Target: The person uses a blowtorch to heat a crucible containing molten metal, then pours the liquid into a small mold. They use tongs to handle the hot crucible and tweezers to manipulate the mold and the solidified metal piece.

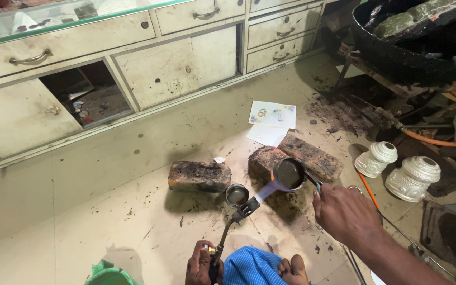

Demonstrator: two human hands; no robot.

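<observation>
My left hand [200,265] grips the handle of a gas torch [233,224] low in the view. Its blue flame [266,190] plays on the underside of a small round dark cup [289,173] filled with dark liquid. My right hand [344,211] holds that cup above the floor by a thin tool with a blue grip [315,183]. A second small metal cup [236,195] sits on the floor just left of the flame, beside a charred brick [199,176].
Two more scorched bricks [312,155] lie behind the cup, with white paper sheets [271,120] beyond. White ceramic pieces [397,169] and an orange hose [439,141] lie right. A cabinet with drawers [133,63] lines the back. Blue cloth [252,266] covers my lap.
</observation>
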